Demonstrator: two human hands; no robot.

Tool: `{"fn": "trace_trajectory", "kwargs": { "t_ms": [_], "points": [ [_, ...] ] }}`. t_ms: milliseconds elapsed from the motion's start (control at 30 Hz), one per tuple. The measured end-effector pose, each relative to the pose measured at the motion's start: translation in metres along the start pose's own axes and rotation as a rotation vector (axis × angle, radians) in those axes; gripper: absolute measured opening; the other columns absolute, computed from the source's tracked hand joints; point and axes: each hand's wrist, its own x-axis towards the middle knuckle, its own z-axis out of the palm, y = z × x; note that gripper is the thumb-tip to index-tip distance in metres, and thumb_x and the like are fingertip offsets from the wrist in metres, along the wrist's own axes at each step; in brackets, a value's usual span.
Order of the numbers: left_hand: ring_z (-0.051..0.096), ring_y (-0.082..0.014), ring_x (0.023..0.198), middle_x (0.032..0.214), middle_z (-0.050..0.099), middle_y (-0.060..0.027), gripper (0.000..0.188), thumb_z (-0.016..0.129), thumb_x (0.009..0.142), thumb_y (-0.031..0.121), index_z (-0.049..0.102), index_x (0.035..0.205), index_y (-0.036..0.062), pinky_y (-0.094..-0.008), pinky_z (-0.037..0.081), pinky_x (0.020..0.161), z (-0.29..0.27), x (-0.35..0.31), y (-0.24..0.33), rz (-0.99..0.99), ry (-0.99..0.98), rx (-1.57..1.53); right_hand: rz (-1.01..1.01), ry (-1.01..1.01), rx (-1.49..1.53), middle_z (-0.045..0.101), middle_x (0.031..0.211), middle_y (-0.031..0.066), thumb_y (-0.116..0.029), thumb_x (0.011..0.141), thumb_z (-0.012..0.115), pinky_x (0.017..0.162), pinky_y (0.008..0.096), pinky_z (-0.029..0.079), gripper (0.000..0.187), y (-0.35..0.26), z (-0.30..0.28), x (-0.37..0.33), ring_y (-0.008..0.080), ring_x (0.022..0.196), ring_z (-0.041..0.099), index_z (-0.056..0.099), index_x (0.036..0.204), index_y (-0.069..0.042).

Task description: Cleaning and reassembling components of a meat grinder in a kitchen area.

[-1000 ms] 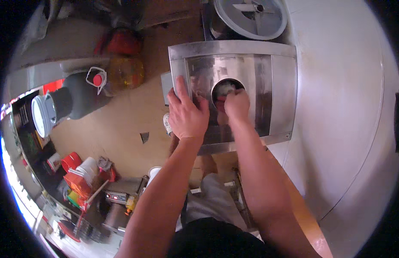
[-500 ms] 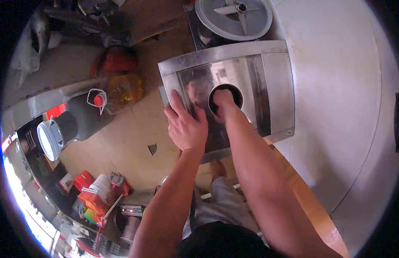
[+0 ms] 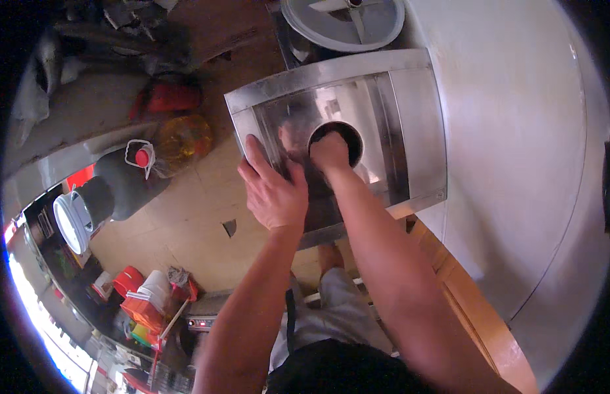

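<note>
Steel box [image 3: 420, 131] sits just off the middle of the view toward 1 o'clock, its round opening [image 3: 355, 148] set in a mirror-bright panel. Its metal looks stiff and probably heavy; the polished face is likely slippery, so the framed edges at 9 and 3 o'clock seem the better hold. The left hand [image 3: 278, 197] rests at the box's 8 o'clock edge, index finger stretched along the frame, thumb spread wide from it. The right hand [image 3: 331, 156] reaches into the opening, knuckles curled; its fingertips are hidden, so I cannot tell whether they pinch anything. Compared with one second ago, the right hand has moved from the opening's 4 o'clock side toward 8 o'clock, and the pale stuff then visible inside no longer shows. The left hand keeps its place at the edge.
</note>
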Motion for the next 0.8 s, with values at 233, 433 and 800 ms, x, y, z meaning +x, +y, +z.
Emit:
{"fn": "trace_trajectory", "kwargs": {
  "t_ms": [233, 433, 800],
  "points": [
    [0.061, -0.0446, 0.103, 0.124, 0.051, -0.0219, 0.084, 0.068, 0.083, 0.027, 0.029, 0.156, 0.0128, -0.0544, 0.054, 0.079, 0.002, -0.003, -0.003, -0.019, 0.026, -0.009, -0.031, -0.206, -0.191, 0.067, 0.116, 0.0304, -0.02, 0.087, 0.063, 0.096, 0.0451, 0.053, 0.033, -0.076, -0.059, -0.04, 0.04, 0.114, 0.066, 0.073, 0.101, 0.008],
    [0.061, -0.045, 0.104, 0.127, 0.051, -0.0231, 0.083, 0.068, 0.083, 0.027, 0.029, 0.156, 0.012, -0.0541, 0.054, 0.079, 0.002, 0.002, -0.003, -0.006, 0.019, -0.015, -0.02, -0.056, -0.197, 0.069, 0.114, 0.0276, -0.018, 0.088, 0.061, 0.097, 0.0444, 0.053, 0.03, -0.025, -0.008, -0.003, 0.038, 0.113, 0.067, 0.074, 0.101, 0.006],
    [0.06, -0.0463, 0.105, 0.125, 0.053, -0.023, 0.086, 0.068, 0.083, 0.026, 0.025, 0.156, 0.0094, -0.0555, 0.054, 0.082, 0.001, -0.001, 0.01, 0.007, -0.014, 0.016, -0.499, -0.124, -0.618, 0.071, 0.107, 0.0262, -0.011, 0.087, 0.06, 0.093, 0.0443, 0.055, 0.02, 0.048, 0.031, 0.062, 0.0369, 0.103, 0.07, 0.076, 0.096, -0.002]
  ]
}}
